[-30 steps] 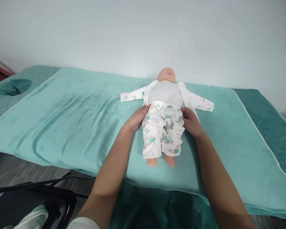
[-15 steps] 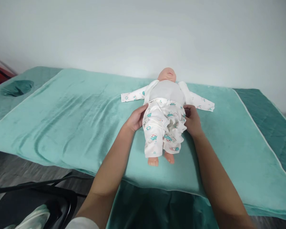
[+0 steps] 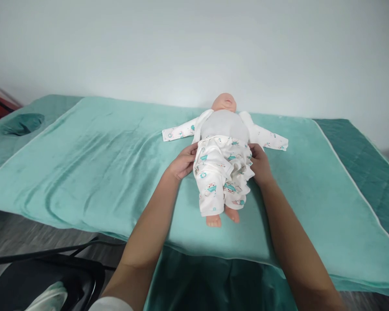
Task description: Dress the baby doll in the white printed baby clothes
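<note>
A baby doll (image 3: 224, 103) lies on its back with its feet toward me. White printed baby pants (image 3: 211, 172) cover its legs up to the belly, the cloth bunched on the right leg as I see it. My left hand (image 3: 184, 161) pinches the pants at the left side of the waist, its fingertips partly hidden by the cloth. At the opposite side of the waist, my right hand (image 3: 260, 164) grips the pants with bent fingers. A white printed jacket (image 3: 268, 137) lies open around the doll's grey-white torso, sleeves spread.
The doll rests on a padded table with a teal velvet cover (image 3: 116, 160), close to a white wall (image 3: 181, 52). A face hole (image 3: 23, 124) is at the far left. A black chair (image 3: 48, 276) with printed cloth (image 3: 50, 298) on it stands at lower left.
The doll's lower body and feet have swung slightly to the right. Both hands stay at the waist of the pants, and the view has shifted a little.
</note>
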### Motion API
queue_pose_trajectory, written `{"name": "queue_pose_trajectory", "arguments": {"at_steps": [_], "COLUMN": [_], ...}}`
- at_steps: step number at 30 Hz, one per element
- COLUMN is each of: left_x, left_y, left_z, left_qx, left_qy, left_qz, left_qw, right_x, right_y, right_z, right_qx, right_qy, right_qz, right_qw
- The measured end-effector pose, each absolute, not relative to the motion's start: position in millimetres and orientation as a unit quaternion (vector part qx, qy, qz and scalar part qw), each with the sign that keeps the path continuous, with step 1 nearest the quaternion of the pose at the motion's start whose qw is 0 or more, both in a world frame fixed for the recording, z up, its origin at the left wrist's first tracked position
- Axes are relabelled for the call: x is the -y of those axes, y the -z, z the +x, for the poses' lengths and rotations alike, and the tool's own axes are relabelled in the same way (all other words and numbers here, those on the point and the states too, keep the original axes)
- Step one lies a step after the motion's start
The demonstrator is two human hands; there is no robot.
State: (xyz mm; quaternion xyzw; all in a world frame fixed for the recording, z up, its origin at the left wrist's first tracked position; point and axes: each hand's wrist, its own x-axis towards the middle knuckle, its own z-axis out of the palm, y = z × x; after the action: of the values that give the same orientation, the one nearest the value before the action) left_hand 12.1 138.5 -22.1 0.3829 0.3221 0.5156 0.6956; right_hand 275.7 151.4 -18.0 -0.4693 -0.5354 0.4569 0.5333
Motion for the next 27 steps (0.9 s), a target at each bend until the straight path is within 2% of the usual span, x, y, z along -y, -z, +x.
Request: {"name": "queue_pose_trajectory", "arguments": {"at_steps": [6,20,27], "left_x": [-137.6,-145.5,-151.9], "left_y": [22.4,24.9,26.4], "left_z": [12.4,31.9,41.9], "left_qx": [-0.331,-0.426,-0.459], "left_qy": [-0.517,-0.574,-0.587], "left_qz": [0.400,0.417,0.414], "left_qw": [0.681,0.561,0.523], "right_x": [-153.5,-157.5,-157.2], "right_y": [22.6,22.1,20.3], "right_z": [277.3,274.9,270.7], "right_qx": [0.547,0.540,0.526], "right_qy": [-0.395,-0.460,-0.401], "right_qz": [-0.471,-0.467,-0.518], "right_qw": [0.569,0.529,0.542]}}
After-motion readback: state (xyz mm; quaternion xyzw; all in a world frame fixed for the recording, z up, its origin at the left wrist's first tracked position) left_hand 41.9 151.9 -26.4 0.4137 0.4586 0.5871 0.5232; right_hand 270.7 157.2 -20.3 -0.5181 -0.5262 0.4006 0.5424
